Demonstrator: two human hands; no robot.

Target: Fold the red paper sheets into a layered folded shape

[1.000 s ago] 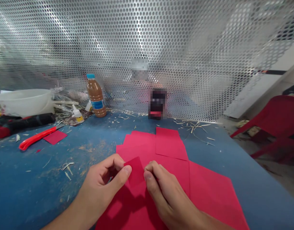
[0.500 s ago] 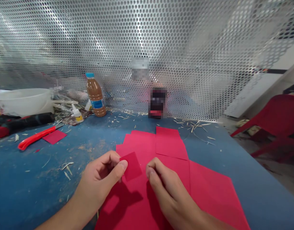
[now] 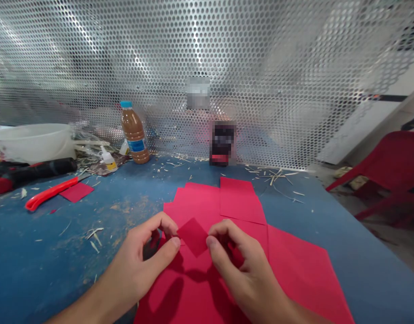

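A small red paper square (image 3: 193, 237) is turned like a diamond between my hands, above larger red sheets (image 3: 294, 256) spread on the blue table. My right hand (image 3: 238, 261) pinches its right corner between thumb and forefinger. At the opposite corner, my left hand (image 3: 147, 252) has its thumb and forefinger slightly apart, close to the paper's edge. Both hands cast shadows on the red sheets below.
On the left lie a red-handled knife (image 3: 51, 193), another red paper piece (image 3: 77, 192) and a black-and-red tool (image 3: 41, 171). Behind them stand a white tub (image 3: 34, 143), a glue bottle (image 3: 108, 159) and a brown bottle (image 3: 134, 135). Perforated metal (image 3: 277, 67) rises behind.
The small square has rotated into a diamond, and its right corner is now in my right hand's pinch. My left thumb and forefinger have parted from their earlier grip on it.
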